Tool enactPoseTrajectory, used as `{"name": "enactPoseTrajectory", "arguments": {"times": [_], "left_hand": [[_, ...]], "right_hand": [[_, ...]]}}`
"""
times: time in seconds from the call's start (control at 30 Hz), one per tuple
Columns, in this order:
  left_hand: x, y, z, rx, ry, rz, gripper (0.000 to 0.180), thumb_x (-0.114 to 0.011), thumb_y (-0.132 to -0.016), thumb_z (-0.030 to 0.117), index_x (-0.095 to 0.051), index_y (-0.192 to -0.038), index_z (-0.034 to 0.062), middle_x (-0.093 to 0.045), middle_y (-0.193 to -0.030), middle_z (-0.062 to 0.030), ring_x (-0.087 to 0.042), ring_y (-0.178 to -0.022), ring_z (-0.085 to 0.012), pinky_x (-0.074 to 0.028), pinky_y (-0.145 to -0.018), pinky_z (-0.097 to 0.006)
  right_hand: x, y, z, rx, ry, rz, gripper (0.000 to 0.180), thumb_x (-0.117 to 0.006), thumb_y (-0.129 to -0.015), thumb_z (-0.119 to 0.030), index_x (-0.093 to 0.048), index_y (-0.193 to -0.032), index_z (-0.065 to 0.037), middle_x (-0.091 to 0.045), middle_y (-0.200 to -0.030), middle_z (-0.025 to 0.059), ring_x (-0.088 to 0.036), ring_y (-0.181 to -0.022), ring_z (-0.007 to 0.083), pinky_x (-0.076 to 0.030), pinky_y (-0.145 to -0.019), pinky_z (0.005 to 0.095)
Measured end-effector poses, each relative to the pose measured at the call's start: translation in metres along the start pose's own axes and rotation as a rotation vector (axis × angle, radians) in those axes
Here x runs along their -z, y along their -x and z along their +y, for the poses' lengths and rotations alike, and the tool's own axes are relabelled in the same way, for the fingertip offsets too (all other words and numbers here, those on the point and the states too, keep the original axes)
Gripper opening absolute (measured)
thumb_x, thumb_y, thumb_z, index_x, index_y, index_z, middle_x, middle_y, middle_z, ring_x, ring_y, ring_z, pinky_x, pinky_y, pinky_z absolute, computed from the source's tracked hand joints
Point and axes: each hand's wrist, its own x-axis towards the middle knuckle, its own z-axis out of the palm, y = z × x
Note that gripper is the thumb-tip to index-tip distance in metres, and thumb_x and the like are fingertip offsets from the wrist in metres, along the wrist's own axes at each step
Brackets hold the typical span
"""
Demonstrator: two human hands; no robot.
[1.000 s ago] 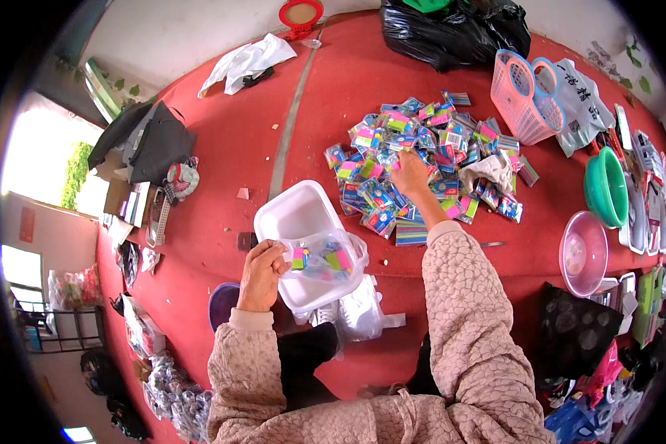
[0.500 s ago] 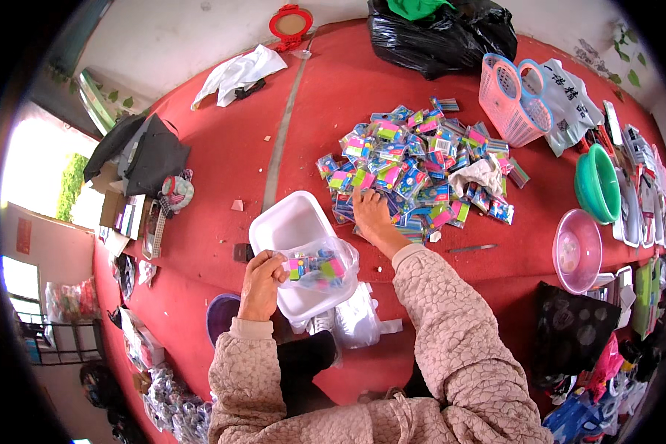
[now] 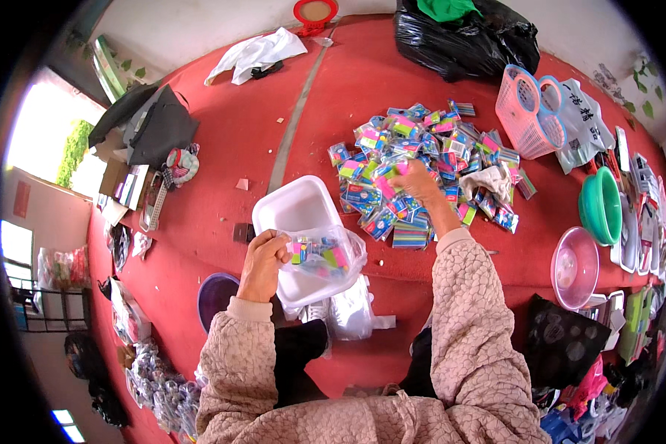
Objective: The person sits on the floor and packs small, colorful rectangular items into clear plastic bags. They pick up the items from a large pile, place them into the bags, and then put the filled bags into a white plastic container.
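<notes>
Blue, pink packets (image 3: 363,194); white tub (image 3: 294,209)

Before us, a little to the left, we have the tub (image 3: 292,203), with the plastic bag (image 3: 322,265) over its near half, packets (image 3: 337,257) inside it, our left hand (image 3: 265,260) at the bag's left edge, and the bucket (image 3: 217,297) nearer us on the left. Farther off to the right we reach the pile (image 3: 422,140) with our right hand (image 3: 418,183) on its near part and a cloth (image 3: 487,182) on its right side. Behind the pile sits the sack (image 3: 470,41), while to our right stand the basket (image 3: 522,115), then the basins (image 3: 601,207), then the bowl (image 3: 576,268) nearest us.
</notes>
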Motion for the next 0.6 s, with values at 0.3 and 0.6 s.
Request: {"name": "enactPoseTrajectory", "arguments": {"times": [0.3, 0.6], "left_hand": [[0.005, 0.002, -0.002, 0.006, 0.015, -0.036, 0.003, -0.052, -0.077, 0.006, -0.053, -0.075, 0.0047, -0.037, -0.059, 0.0036, -0.035, -0.054, -0.0065, -0.035, -0.058, -0.022], [0.013, 0.006, -0.001, 0.014, 0.054, -0.06, 0.006, -0.052, -0.078, 0.006, -0.051, -0.072, 0.0055, -0.038, -0.06, 0.0036, -0.034, -0.055, -0.0066, -0.033, -0.057, -0.022]], "right_hand": [[-0.078, 0.002, 0.006, 0.177, 0.79, -0.23, 0.03, -0.064, -0.06, -0.018, -0.059, -0.086, -0.004, -0.047, -0.115, 0.0206, -0.048, -0.104, 0.0353, -0.041, -0.084, 0.0399], [-0.092, 0.021, -0.016, 0.27, 1.022, -0.149, 0.048, -0.059, -0.067, -0.006, -0.046, -0.113, -0.005, -0.046, -0.108, 0.0161, -0.046, -0.102, 0.0319, -0.037, -0.084, 0.0456]]}}
